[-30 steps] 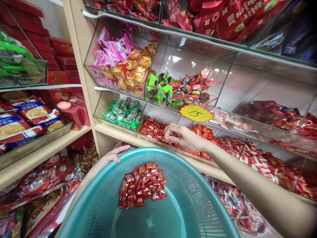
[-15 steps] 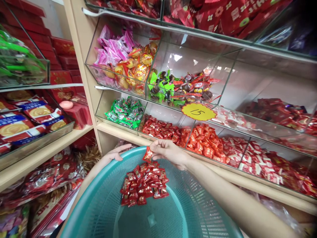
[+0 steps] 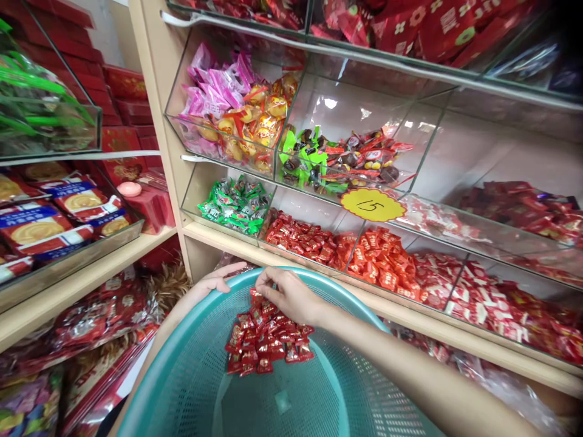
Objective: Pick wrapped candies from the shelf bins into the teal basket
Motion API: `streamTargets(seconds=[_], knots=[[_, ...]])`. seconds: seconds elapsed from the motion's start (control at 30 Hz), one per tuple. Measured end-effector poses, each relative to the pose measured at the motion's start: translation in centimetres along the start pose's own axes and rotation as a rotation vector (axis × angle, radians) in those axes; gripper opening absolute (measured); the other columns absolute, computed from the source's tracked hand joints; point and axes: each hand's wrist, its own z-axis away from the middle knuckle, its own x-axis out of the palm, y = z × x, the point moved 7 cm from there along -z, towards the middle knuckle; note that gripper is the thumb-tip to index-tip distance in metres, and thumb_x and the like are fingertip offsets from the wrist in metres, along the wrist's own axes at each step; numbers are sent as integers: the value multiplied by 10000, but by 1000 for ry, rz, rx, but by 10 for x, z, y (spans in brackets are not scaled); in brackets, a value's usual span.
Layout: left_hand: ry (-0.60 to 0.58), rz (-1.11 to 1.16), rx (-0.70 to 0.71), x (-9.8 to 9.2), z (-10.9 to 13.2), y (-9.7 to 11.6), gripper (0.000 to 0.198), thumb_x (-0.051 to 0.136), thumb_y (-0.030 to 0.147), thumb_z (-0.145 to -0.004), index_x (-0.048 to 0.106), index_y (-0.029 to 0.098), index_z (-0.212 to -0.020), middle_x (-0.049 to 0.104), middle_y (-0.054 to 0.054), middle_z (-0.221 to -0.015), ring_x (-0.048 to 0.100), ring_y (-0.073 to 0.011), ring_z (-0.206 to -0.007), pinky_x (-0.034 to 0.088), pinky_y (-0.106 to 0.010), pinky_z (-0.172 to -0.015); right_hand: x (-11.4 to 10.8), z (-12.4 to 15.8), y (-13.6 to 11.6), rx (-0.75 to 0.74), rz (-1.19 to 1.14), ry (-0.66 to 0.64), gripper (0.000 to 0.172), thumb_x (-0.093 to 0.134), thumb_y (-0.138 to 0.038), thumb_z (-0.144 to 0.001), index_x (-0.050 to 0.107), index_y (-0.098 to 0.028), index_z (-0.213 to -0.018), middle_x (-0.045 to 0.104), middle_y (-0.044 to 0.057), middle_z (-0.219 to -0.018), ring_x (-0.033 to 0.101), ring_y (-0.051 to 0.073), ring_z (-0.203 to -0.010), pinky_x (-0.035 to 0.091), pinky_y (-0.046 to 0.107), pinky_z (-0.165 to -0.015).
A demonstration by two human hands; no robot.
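A green plastic basket (image 3: 177, 358) with perforated sides stands below me, tilted so I look into it. A heap of small red wrapped candies (image 3: 268, 340) lies inside, toward the far side. My left hand (image 3: 216, 282) holds the basket at its far left rim, with the arm around the outside. My right hand (image 3: 289, 294) is inside the far rim, just above the heap. Its fingers are pinched at a red wrapped candy (image 3: 255, 293), which the fingers partly hide.
Clear shelf bins ahead hold green candies (image 3: 234, 206), dark red candies (image 3: 300, 238), orange-red candies (image 3: 382, 260) and red-and-white candies (image 3: 483, 291). A yellow tag (image 3: 373, 205) marked 15 hangs over the lower bins. Packaged biscuits (image 3: 59, 212) fill a bin at left. The wooden shelf edge (image 3: 446, 325) runs close behind the basket.
My right hand has lowered into the basket and moved left with the candy, down toward the heap. My left hand stays at the rim. The whole view has shifted slightly.
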Motion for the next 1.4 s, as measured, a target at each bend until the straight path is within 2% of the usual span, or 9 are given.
streamTargets(seconds=[0.1,0.27,0.37,0.5,0.6,0.9,1.07,1.2,1.4], knots=[[49,35,-28,2,4,0,759,459,113,-615,360,174,-1365,677,-24,-1094,640,-211,-900,464,-321,-829,2,-1,5,59,-63,-7,87,521,-164,-822,546,-159,-739,551,-23,-673,474,100,-622,361,225,-597],[88,65,-16,12,11,5,721,436,106,-634,384,186,-1349,614,-28,-1217,596,-213,-1040,434,-315,-902,11,10,31,461,-563,-34,95,585,-220,-795,543,-159,-736,551,-33,-592,507,81,-541,410,211,-569],[95,69,-3,15,13,8,709,433,99,-639,396,178,-1343,592,-43,-1248,564,-227,-1101,408,-333,-951,10,23,44,548,-700,41,134,625,-267,-768,543,-162,-751,587,-20,-612,536,77,-550,434,207,-589],[79,90,-7,9,8,5,726,454,96,-624,396,158,-1345,606,-72,-1222,563,-247,-1103,406,-356,-957,-9,29,59,400,-445,210,154,579,-302,-795,528,-164,-749,562,-26,-596,516,89,-547,427,216,-559],[34,112,-29,6,3,-1,773,463,91,-611,347,152,-1373,611,-97,-1209,586,-259,-1062,410,-387,-952,-20,27,64,307,-230,260,129,516,-281,-824,515,-169,-759,540,-29,-597,497,104,-547,404,226,-536],[31,106,-22,2,0,-4,732,451,103,-616,388,185,-1341,603,-69,-1227,541,-283,-1134,374,-423,-996,-32,25,35,53,246,328,141,407,-181,-874,485,-184,-757,528,-2,-708,469,129,-654,367,249,-616],[28,112,-21,-2,-2,-6,736,449,108,-607,391,192,-1335,598,-56,-1237,521,-280,-1163,365,-417,-1007,-27,23,26,-42,472,255,151,365,-161,-901,480,-181,-805,525,36,-793,481,153,-732,390,272,-679],[26,110,-22,0,-1,-6,741,450,120,-615,379,199,-1348,593,-51,-1247,512,-272,-1175,361,-414,-1009,-24,20,24,5,677,151,177,348,-114,-900,508,-169,-851,542,68,-875,491,169,-804,395,280,-720],[37,89,-18,0,-1,-1,765,460,92,-584,387,156,-1343,632,-50,-1186,564,-254,-1094,419,-361,-937,-33,19,13,53,659,35,196,452,-70,-811,530,-159,-967,574,59,-888,516,153,-777,379,255,-682]])
